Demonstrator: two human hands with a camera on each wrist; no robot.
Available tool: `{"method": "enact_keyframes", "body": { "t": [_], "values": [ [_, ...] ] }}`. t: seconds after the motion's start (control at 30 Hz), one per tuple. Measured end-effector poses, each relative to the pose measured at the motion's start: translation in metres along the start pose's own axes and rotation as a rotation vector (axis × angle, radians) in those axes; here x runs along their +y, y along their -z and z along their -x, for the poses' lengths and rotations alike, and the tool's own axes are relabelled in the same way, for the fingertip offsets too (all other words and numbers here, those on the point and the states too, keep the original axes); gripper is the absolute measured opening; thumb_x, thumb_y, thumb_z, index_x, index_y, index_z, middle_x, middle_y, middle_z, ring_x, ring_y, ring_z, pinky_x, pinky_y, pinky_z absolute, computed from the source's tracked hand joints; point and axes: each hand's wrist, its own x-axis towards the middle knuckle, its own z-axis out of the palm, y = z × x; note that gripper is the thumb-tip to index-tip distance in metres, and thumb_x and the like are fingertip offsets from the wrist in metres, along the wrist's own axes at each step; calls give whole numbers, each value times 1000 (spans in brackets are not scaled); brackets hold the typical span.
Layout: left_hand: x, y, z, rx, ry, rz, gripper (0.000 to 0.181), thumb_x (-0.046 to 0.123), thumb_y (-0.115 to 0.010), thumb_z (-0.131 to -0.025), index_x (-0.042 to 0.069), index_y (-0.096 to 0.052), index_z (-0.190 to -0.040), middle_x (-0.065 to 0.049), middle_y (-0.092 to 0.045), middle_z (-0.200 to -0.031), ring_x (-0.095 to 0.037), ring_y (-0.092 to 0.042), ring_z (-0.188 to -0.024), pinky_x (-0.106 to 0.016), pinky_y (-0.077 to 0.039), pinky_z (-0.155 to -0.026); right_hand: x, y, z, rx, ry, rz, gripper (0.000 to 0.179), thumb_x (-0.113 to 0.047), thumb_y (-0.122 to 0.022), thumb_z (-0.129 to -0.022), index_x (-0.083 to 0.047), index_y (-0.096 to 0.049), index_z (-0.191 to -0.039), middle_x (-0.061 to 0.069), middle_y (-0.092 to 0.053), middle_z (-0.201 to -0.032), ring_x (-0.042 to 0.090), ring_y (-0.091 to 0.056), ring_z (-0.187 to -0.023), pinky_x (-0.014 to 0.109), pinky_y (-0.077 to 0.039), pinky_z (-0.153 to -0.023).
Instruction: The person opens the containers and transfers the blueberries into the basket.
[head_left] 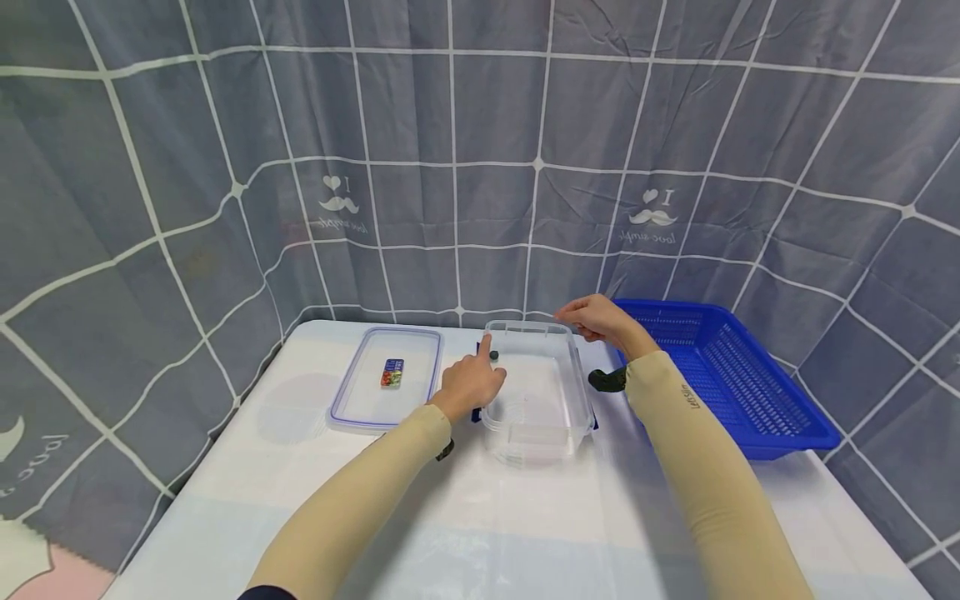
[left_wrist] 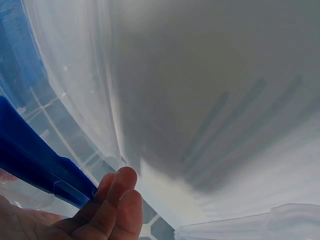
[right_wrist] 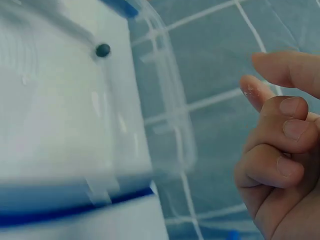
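A clear plastic food container point(head_left: 536, 392) with blue side latches stands on the white table. My left hand point(head_left: 471, 383) holds its left wall, the index finger stretched along the rim. In the left wrist view, the fingers point(left_wrist: 122, 205) lie beside a blue latch point(left_wrist: 45, 160). A small dark round object point(right_wrist: 103, 50) is inside the container near the far left corner; its kind cannot be told. Over the far right corner hovers my right hand point(head_left: 600, 320). Its thumb and index finger are apart with nothing between them, and the other fingers bend loosely.
Left of the container lies its clear lid point(head_left: 360, 392) with a pale blue seal, bearing a small colourful packet point(head_left: 392, 373). A blue perforated basket point(head_left: 738, 375) stands on the right. Behind the table hangs a grey checked curtain point(head_left: 495, 208).
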Motion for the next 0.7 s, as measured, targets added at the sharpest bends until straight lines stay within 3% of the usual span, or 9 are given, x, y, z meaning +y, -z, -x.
{"method": "enact_keyframes", "body": {
  "t": [0.27,0.47,0.7],
  "values": [
    [1,0,-1,-8,15,-17,74,45,-42,-101,22,-11,-164,-16,-67,-125,-29,-67,-86,-44,-50,-74,-2,-43,-27,-31,-17,-38,43,-22,-68,-96,1,-64,-132,-3,-42,-60,10,-37,-52,26,-33,-54],
    [2,0,-3,-14,33,-24,75,46,-43,-101,22,-10,-164,-16,-68,-122,-25,-62,-74,-42,-49,-70,5,-66,-45,-19,-37,-61,38,-22,-70,-95,-2,-68,-127,-2,-45,-62,11,-37,-52,26,-33,-53],
    [2,0,-2,-20,28,-15,76,47,-44,-100,22,-10,-164,-15,-67,-122,-25,-61,-74,-43,-49,-71,14,-86,-58,0,-69,-141,34,-16,-69,-94,-1,-68,-125,-2,-46,-63,10,-37,-52,24,-34,-51]
  ]
}}
